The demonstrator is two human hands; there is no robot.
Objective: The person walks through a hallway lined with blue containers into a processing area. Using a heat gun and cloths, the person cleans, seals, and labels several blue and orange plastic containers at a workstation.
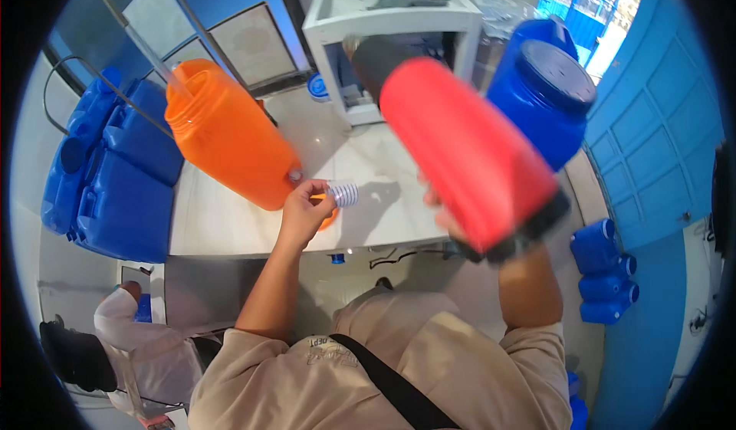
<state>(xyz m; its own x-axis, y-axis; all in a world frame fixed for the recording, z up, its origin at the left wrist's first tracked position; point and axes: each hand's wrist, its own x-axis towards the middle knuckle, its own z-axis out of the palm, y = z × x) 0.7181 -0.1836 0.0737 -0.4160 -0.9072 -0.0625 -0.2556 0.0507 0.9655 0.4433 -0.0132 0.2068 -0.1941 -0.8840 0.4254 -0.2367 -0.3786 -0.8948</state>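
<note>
My left hand (306, 210) pinches a small clear plastic piece with blue stripes (344, 195), held over the counter's front part. Beside that hand stands an orange plastic jug (236, 142), its mouth uncapped, with a clear tube reaching into it. An orange ring-like thing (329, 221), perhaps a cap, shows partly behind my fingers. My right hand (440, 208) is mostly hidden by a red and black heat gun or similar power tool (460, 148), which it holds up; the tool is blurred and its dark nozzle end points to the upper left.
Blue jerrycans (129, 200) stand at the left of the white counter (230, 237). A white-framed cabinet (397, 19) with a dark cloth on top is at the back. A blue drum (540, 102) stands at the right. Small blue containers (604, 280) sit low right. Another person (149, 349) is at lower left.
</note>
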